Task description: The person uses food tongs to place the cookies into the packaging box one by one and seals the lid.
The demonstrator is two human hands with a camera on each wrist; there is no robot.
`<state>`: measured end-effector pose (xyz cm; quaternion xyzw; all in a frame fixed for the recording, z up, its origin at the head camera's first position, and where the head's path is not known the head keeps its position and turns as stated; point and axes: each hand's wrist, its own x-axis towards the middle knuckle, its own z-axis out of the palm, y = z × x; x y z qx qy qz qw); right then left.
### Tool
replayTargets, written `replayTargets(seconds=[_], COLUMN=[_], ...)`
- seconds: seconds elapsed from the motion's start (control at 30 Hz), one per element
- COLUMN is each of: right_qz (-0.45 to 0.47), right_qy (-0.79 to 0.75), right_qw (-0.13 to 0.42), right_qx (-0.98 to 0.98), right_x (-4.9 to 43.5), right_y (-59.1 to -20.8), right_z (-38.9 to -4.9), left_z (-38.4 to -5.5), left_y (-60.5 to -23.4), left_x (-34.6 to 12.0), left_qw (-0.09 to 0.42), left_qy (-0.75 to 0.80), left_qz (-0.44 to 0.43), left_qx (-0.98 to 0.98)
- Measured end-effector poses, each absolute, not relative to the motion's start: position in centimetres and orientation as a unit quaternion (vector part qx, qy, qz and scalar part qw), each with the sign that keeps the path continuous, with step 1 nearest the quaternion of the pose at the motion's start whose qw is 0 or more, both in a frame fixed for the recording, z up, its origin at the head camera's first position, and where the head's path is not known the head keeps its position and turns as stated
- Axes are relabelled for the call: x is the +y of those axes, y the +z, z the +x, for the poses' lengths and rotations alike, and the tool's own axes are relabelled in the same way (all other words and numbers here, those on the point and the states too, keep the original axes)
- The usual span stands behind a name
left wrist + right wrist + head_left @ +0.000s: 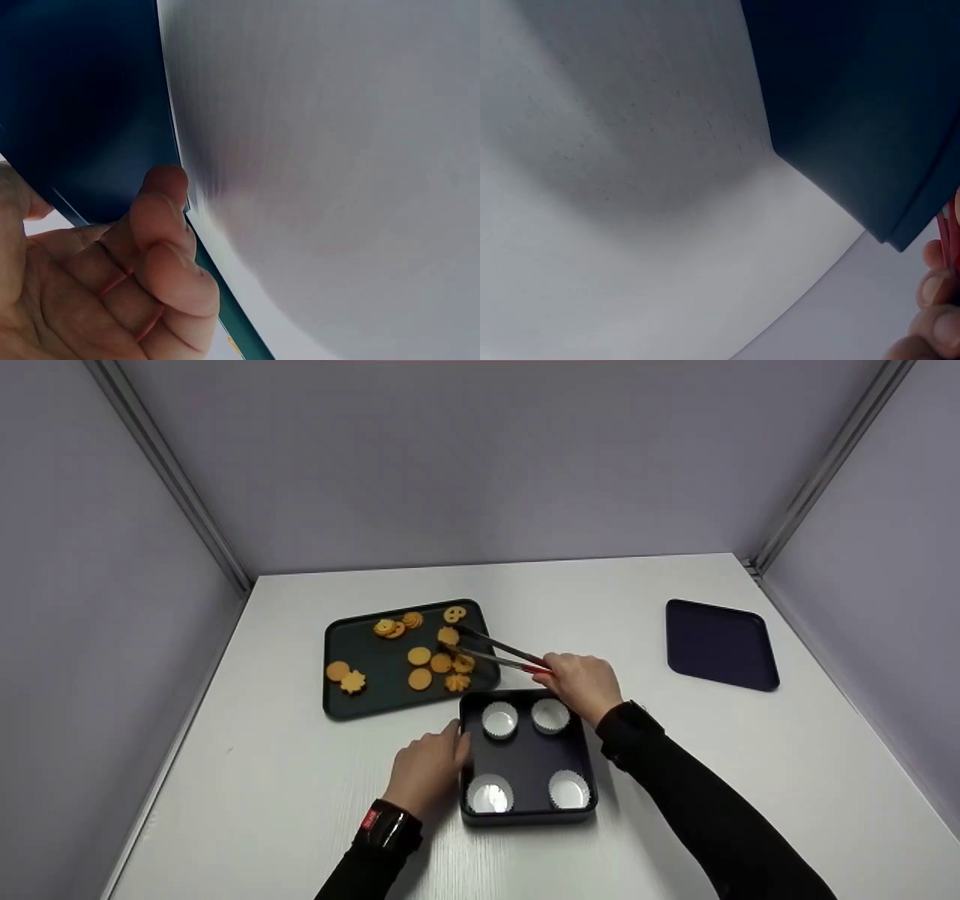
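My right hand [586, 684] holds tongs [517, 652] by their red handles, reaching over the far right corner of a dark square box [529, 757]. Their dark tips straddle a round cookie [448, 635] on the right part of a dark green tray [375, 664]. My left hand [426, 769] grips the box's left wall, thumb at the rim; in the left wrist view curled fingers [176, 277] lie against the outside. White fluted paper cups stand in the box's corners, among them a far left cup [499, 720] and a near right cup [569, 791].
More cookies lie on the green tray: round ones [420, 679], a flower-shaped one [352, 682], a pretzel-shaped one [454, 614] and a small pile [388, 628]. A flat dark rectangular tray [720, 645] lies at the right of the white table [262, 780]. Grey walls [480, 465] enclose the table.
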<state>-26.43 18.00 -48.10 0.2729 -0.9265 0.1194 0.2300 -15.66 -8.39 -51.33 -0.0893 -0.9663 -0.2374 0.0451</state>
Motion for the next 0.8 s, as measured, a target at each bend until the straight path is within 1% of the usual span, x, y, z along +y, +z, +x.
replayTargets(seconds=[0.2,0.5,0.6,0.8], right_qz=[0.272,0.269,0.277,0.306], right_qy=[0.12,0.113,0.11,0.101], right_qw=[0.248,0.259,0.275,0.326], right_qx=[-0.922,-0.921,-0.914,-0.889], right_x=[18.8,21.0,21.9,23.8], right_y=[-47.9,-47.1,-46.8,-46.2], right_z=[-26.1,-24.7,-24.2,-23.0], left_z=[-15.7,-15.7,-15.8,-15.8], left_y=[-51.2,-51.4,-51.5,-51.4], left_x=[-8.5,-8.6,-8.6,-8.5], left_qw=[0.034,0.027,0.032,0.038], left_qy=[-0.242,-0.243,-0.242,-0.238], left_qz=[-0.087,-0.085,-0.087,-0.091], left_qx=[-0.966,-0.966,-0.966,-0.966])
